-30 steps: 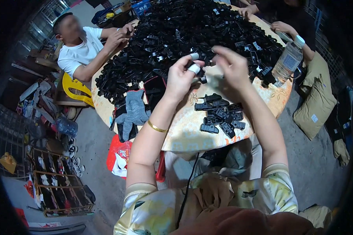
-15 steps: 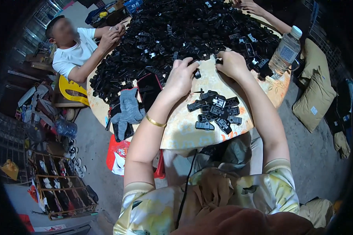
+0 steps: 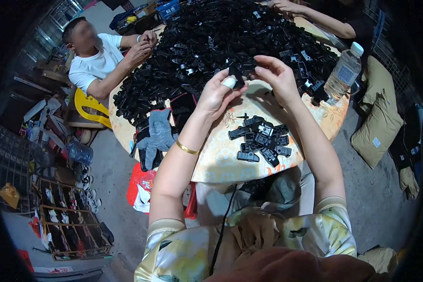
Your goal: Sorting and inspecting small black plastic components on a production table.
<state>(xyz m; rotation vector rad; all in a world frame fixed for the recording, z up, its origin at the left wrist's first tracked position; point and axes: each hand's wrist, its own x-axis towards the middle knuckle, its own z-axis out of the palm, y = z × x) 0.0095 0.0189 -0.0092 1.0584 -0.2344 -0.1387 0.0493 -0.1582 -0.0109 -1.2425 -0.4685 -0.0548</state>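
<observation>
My left hand grips a black plastic part between thumb and fingers. White wrapping covers the thumb tip. Just to the right, my right hand faces the part, thumb and fingers apart, with nothing plainly seen between them. Both hands are over the near edge of a big heap of black plastic parts on a round table. Closer to me lies a small cluster of similar black parts, some with shiny metal pieces.
A clear bottle stands at the table's right. Left of my arm lie a grey glove and a dark phone. One co-worker sits at the left; another person's arm reaches in at the far right. Tan sacks rest beyond the table.
Both hands have come up from the heap's near edge. The left now shows a black plastic part in its grip, and the right has its fingers spread. The view has shifted slightly.
</observation>
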